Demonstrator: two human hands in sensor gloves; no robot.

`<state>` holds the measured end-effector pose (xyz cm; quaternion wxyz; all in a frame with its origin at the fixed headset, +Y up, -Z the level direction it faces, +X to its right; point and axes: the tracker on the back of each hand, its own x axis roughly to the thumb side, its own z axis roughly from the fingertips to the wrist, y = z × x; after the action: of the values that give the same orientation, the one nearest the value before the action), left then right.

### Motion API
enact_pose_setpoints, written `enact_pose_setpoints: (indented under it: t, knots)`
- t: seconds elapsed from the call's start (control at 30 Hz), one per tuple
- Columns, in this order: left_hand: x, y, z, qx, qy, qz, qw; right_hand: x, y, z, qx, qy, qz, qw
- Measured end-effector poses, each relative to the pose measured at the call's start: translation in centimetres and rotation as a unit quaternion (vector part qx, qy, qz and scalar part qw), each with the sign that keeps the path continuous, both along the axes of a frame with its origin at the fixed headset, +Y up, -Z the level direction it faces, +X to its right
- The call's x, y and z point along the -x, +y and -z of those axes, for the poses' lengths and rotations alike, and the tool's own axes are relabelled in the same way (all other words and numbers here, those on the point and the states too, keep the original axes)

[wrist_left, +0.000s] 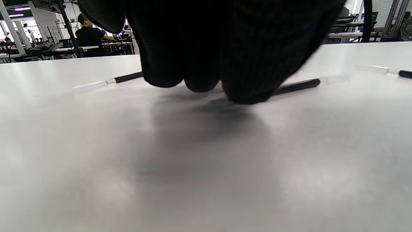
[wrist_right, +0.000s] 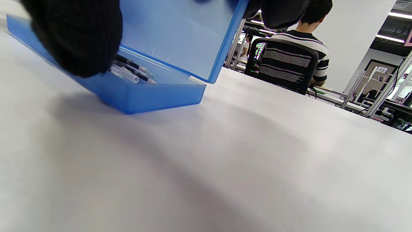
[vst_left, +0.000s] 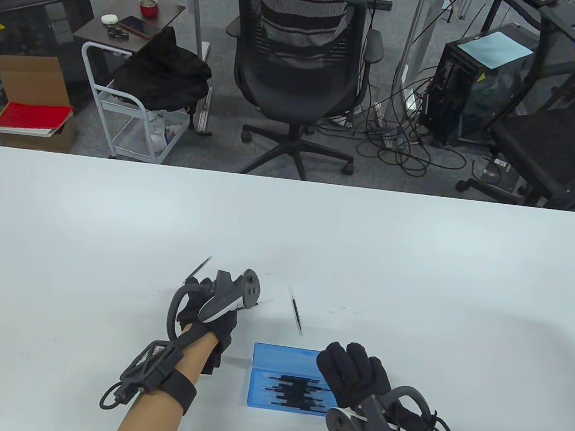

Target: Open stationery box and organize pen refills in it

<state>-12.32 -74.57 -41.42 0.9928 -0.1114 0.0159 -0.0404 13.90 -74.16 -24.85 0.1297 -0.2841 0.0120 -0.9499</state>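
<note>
Box was already open: the blue stationery box [vst_left: 280, 384] sat near the table's [vst_left: 415, 270] front edge, about mid-width, with its lid [wrist_right: 180, 35] raised toward the far side. A batch of black pen refills [vst_left: 294, 393] lay across the tray, roughly parallel but with staggered ends, so most of the loading looked done.

Right hand [vst_left: 352, 381] was at the box's right end. In the right wrist view its fingertips [wrist_right: 77, 42] hung over the tray and others reached the lid's upper part; looked like steadying the lid, but I couldn't tell if it actually gripped anything. Fingers read as fairly relaxed from above.

Left hand [vst_left: 207, 315] was down on the table left of the box and farther in, fingers curled with tips on or just off the surface. One loose refill [wrist_left: 296, 85] ran under or just behind those fingers in the left wrist view; contact was hidden by the glove, so I couldn't confirm a pinch.

Still outside the box, from what showed:
- a refill [vst_left: 198, 270] poking out past the left hand toward the far edge
- a refill [vst_left: 297, 315] lying alone between the hands, just beyond the lid
- the one at the left fingertips, possibly the faint one at the tracker's right

My read: opening done, roughly three refills left to collect, then even up the ends.
</note>
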Motion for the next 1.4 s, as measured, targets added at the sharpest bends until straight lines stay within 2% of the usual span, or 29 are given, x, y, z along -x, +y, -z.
enact_pose_setpoints:
  t: [0.27, 0.6, 1.07, 1.23, 1.4]
  knots:
    - [-0.7, -0.2, 0.7, 0.007, -0.004, 0.015, 1.000, 0.0, 0.0, 0.0, 0.000, 0.000, 0.000, 1.000]
    - [-2.1, -0.5, 0.4, -0.010, -0.034, 0.036, 0.999, 0.0, 0.0, 0.0, -0.001, 0.000, -0.001, 1.000]
    - [-1.6, -0.6, 0.2, -0.015, -0.050, 0.017, 0.999, 0.0, 0.0, 0.0, 0.001, 0.000, -0.001, 1.000]
    - [-0.9, 0.6, -0.5, -0.031, -0.057, -0.002, 0.998, 0.0, 0.0, 0.0, 0.001, -0.001, -0.001, 1.000]
    - [-1.0, 3.1, -2.6, -0.057, -0.097, -0.024, 0.993, 0.0, 0.0, 0.0, 0.004, 0.000, 0.000, 1.000]
